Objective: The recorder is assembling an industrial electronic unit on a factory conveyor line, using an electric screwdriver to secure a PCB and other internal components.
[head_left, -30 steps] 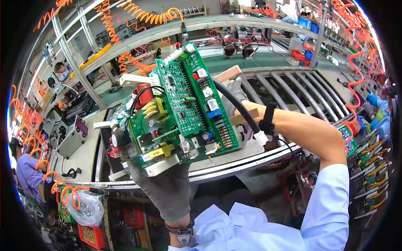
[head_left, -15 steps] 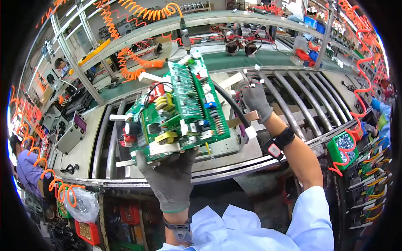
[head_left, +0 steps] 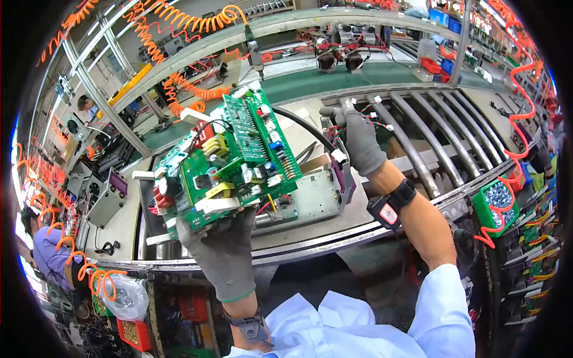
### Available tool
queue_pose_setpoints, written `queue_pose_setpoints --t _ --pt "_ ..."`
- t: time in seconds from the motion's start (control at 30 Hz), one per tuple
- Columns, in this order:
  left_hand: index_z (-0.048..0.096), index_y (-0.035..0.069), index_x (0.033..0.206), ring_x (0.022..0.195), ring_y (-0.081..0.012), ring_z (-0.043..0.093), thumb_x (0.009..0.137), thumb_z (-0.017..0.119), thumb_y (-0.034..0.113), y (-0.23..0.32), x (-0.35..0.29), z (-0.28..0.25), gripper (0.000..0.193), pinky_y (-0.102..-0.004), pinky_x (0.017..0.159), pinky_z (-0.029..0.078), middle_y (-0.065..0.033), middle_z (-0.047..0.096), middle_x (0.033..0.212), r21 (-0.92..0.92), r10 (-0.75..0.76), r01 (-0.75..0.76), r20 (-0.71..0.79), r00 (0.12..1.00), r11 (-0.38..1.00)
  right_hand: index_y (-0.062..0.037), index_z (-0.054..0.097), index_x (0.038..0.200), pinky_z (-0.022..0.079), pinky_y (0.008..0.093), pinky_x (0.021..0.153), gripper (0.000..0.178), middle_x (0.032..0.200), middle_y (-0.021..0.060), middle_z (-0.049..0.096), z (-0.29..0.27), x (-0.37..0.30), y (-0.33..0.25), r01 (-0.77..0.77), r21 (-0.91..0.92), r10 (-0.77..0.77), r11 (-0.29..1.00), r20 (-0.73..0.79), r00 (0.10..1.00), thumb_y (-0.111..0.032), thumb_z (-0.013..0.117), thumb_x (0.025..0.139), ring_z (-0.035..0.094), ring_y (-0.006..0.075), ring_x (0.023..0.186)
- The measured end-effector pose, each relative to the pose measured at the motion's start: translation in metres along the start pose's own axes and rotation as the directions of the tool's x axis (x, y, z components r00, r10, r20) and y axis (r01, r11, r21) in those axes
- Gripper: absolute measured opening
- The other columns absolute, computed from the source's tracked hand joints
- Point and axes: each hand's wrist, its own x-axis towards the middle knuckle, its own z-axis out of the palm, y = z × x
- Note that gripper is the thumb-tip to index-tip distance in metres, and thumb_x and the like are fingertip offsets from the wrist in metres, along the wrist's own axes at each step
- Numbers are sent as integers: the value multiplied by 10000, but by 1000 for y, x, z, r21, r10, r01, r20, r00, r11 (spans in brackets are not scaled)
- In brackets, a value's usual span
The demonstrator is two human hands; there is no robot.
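Note:
My left hand [head_left: 224,256], in a grey glove, is closed on the near lower edge of a green circuit board [head_left: 194,170] and holds it up, tilted. The board carries several components, and a smaller upright green board [head_left: 243,128] stands on it. Right of it, my gloved right hand [head_left: 361,140] has its fingers bent around thin wires [head_left: 367,113] with white plugs; its grip is partly hidden. Below both hands sits an open metal chassis [head_left: 313,194] with a purple end panel [head_left: 342,180]. A thick black cable [head_left: 307,124] arches between board and chassis.
Steel rollers [head_left: 424,143] of a conveyor run to the right. A screwdriver [head_left: 255,55] hangs from an orange coiled hose [head_left: 197,15]. Green bin of screws [head_left: 496,203] stands at right, red bin [head_left: 134,334] at lower left. Another metal case [head_left: 107,197] and a person [head_left: 51,250] are at left.
My left hand has carried the circuit board left, uncovering more of the chassis. My right hand has shifted slightly left, and the wires with plugs now stick out to its right.

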Motion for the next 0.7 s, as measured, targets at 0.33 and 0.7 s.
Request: queue_pose_setpoints --t 0.33,0.7 --pt "545 45 1309 1159 -313 581 871 734 518 -35 18 -18 672 -543 958 568 -143 567 1250 51 -78 78 -7 997 996 -108 499 832 501 295 686 353 1050 136 711 -7 8 16 104 132 -101 986 -33 994 -339 401 1081 584 120 777" --pt "522 69 1336 1046 -262 640 897 740 454 -64 16 -26 622 -459 864 574 -98 622 1148 114 -203 211 -83 976 971 35 651 1071 482 270 802 538 1057 102 691 -12 5 12 203 -66 -199 977 60 978 -366 296 1119 524 95 815"
